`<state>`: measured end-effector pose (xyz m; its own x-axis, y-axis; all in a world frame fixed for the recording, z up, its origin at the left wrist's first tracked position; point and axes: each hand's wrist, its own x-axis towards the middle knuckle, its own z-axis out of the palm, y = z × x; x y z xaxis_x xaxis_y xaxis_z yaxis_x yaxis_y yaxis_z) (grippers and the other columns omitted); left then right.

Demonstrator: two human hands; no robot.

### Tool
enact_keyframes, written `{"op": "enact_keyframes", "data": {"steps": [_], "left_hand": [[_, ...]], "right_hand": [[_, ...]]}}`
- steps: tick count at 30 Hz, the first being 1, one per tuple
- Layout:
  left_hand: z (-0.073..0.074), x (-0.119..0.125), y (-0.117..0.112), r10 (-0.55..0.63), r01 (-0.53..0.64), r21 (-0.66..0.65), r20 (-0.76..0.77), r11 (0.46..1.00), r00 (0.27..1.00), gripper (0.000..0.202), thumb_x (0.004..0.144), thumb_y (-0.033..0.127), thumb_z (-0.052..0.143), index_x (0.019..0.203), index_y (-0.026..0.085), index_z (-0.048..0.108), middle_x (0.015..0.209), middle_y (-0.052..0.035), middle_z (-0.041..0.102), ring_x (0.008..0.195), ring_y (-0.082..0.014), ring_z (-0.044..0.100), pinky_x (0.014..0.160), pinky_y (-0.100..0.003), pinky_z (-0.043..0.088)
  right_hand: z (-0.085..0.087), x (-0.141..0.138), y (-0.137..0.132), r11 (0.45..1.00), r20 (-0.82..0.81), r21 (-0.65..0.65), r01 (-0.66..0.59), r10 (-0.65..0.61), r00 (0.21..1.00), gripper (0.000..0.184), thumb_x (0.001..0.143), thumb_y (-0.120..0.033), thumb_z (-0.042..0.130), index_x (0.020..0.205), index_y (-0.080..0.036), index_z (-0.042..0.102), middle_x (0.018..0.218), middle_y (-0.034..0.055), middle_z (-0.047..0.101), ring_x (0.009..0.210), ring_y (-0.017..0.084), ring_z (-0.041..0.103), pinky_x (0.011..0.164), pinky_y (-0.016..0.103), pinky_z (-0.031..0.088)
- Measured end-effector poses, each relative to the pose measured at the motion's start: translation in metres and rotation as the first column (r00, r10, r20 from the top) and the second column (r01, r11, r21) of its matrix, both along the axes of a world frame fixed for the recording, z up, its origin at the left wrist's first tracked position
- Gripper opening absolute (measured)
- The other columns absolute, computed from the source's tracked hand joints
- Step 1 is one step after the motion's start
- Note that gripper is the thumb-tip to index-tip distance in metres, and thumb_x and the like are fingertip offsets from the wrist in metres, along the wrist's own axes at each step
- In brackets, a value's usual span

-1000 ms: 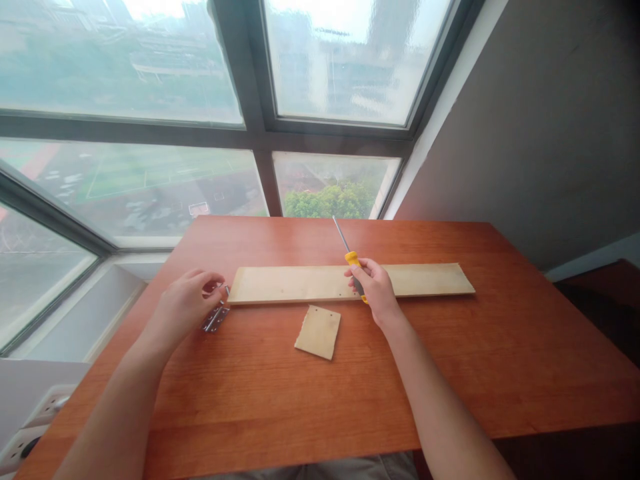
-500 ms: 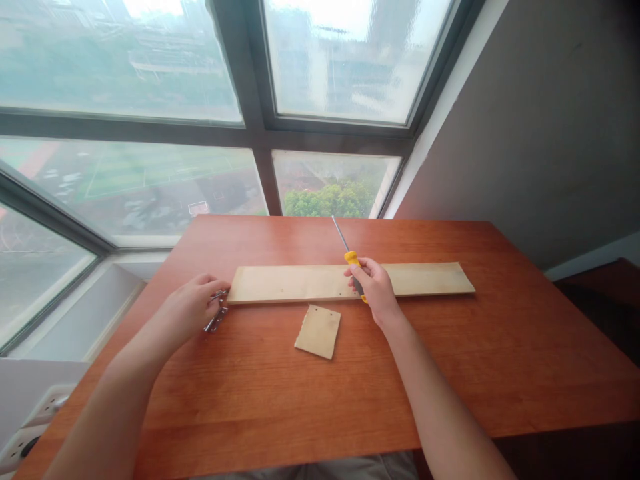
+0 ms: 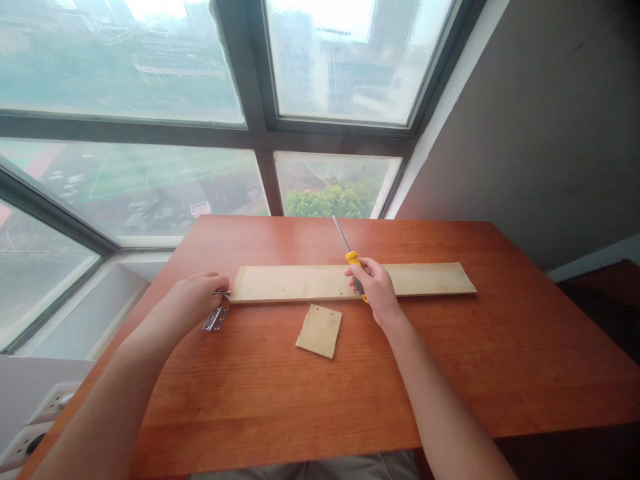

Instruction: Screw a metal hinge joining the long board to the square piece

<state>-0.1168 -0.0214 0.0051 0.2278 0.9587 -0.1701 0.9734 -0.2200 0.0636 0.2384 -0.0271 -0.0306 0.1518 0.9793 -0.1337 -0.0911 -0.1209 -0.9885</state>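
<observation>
My right hand [image 3: 373, 287] is wrapped around the yellow and dark handle of a screwdriver [image 3: 353, 261]. Its shaft points up and away, over the long pale wooden board [image 3: 285, 283]. At the board's left end, my left hand [image 3: 200, 293] has its fingers closed over a small shiny metal piece [image 3: 223, 292], mostly hidden by the fingers, so its kind is unclear. Just below that hand, a metal hinge [image 3: 216, 319] with holes lies on the table. A small wooden piece [image 3: 320, 331] with two holes along its far edge rests in front of the board.
The reddish-brown wooden table [image 3: 280, 407] reaches to the windows, with a dark window frame [image 3: 260, 137] behind it. A grey wall [image 3: 540, 133] stands at the right. Wall sockets [image 3: 50, 403] show at the lower left.
My left hand has lifted slightly away from the hinge, which now shows more fully. The right hand and the screwdriver have stayed nearly still.
</observation>
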Motion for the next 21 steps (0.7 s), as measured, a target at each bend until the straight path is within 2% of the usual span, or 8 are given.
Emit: {"op": "enact_keyframes", "data": {"steps": [12,16,19,21], "left_hand": [[0.009,0.001,-0.012,0.005,-0.001,0.058,-0.058,0.998,0.998,0.021,0.088,0.026,0.046,0.081,0.019,0.065,0.086,-0.0024,0.066,0.075,-0.017,0.057,0.065,-0.023,0.029],[0.011,0.0,-0.016,0.035,-0.029,0.143,-0.04,0.989,0.999,0.022,0.09,0.028,0.045,0.083,0.019,0.064,0.085,0.0002,0.065,0.074,-0.0133,0.054,0.065,-0.021,0.028],[0.021,0.013,-0.02,0.013,-0.017,0.202,0.018,0.979,1.0,0.021,0.088,0.023,0.044,0.085,0.02,0.065,0.083,0.0015,0.065,0.072,-0.0115,0.054,0.065,-0.02,0.03],[0.028,0.033,-0.024,-0.038,0.017,0.2,0.098,0.98,0.995,0.019,0.085,0.021,0.047,0.08,0.019,0.065,0.081,0.0004,0.064,0.067,-0.0108,0.052,0.063,-0.02,0.031]], "right_hand": [[-0.001,0.001,0.001,1.0,-0.007,0.0,0.007,-0.007,1.0,0.038,0.076,-0.048,0.07,0.097,-0.017,0.064,0.082,0.0032,0.07,0.061,0.012,0.057,0.054,0.025,0.046],[-0.001,0.001,0.002,1.0,-0.013,0.002,0.008,-0.008,1.0,0.038,0.076,-0.048,0.07,0.097,-0.017,0.064,0.081,0.0029,0.07,0.06,0.012,0.057,0.053,0.025,0.046],[0.0,0.001,0.002,1.0,-0.016,0.002,0.011,-0.011,1.0,0.036,0.076,-0.047,0.07,0.096,-0.017,0.064,0.08,0.0028,0.07,0.06,0.011,0.057,0.053,0.024,0.046],[0.0,0.002,0.002,1.0,-0.018,0.004,0.015,-0.015,1.0,0.035,0.076,-0.046,0.069,0.096,-0.017,0.064,0.08,0.0027,0.07,0.06,0.011,0.057,0.053,0.024,0.046]]}}
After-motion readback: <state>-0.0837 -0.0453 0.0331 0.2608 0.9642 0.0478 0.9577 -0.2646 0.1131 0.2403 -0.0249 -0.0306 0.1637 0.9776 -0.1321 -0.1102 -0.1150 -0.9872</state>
